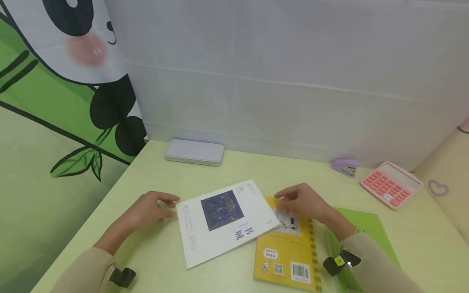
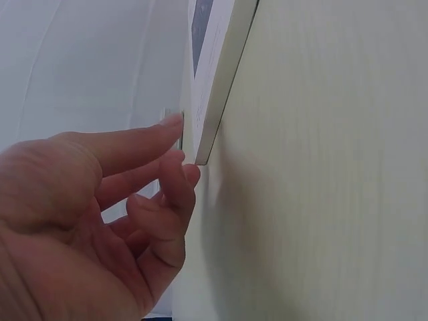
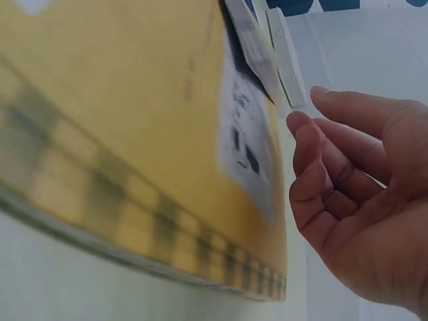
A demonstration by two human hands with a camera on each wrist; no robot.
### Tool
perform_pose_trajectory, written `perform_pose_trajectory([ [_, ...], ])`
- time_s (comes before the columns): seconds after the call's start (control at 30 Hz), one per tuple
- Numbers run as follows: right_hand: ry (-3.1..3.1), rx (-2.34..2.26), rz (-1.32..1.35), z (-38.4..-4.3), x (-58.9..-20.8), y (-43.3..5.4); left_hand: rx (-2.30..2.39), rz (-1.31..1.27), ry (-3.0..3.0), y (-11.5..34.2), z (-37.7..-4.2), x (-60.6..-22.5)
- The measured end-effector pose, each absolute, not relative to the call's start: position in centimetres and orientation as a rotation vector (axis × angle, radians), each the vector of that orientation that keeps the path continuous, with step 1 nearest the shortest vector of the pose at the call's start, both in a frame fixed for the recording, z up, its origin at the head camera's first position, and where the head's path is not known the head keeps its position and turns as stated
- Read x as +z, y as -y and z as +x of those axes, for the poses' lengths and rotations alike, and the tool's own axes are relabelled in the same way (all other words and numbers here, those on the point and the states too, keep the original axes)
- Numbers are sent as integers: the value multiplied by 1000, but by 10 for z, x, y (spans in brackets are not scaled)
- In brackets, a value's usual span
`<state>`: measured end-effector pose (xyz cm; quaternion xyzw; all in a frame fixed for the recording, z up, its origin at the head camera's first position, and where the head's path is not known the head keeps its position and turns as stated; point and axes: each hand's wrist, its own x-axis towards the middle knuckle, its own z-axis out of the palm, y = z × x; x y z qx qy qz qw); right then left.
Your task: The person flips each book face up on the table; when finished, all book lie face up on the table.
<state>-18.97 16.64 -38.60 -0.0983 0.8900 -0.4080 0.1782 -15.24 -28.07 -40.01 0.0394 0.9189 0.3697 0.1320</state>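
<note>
A white book (image 1: 227,221) with a dark picture on its cover lies tilted on the table, its right corner overlapping a yellow book (image 1: 286,252). My left hand (image 1: 152,211) is beside the white book's left corner, fingers loosely bent and holding nothing. In the left wrist view the fingertips (image 2: 175,124) come very close to that corner; I cannot tell whether they touch. Over the upper part of the yellow book hovers my right hand (image 1: 302,201), also loosely bent. Nothing shows between its thumb and fingers (image 3: 311,144) in the right wrist view.
Under my right forearm lies a green book (image 1: 373,228). Along the back of the table are a pale grey case (image 1: 195,151), a purple stapler (image 1: 345,166) and a pink calculator (image 1: 391,184). A white cloth (image 1: 293,110) hangs behind the table's back edge.
</note>
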Motion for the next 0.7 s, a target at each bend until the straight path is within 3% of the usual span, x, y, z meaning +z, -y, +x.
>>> perform_pose_trajectory([
  [0.7,-2498,-1094,-273,-159,-390,-155,1026,274,-2684,281,-171,-409],
])
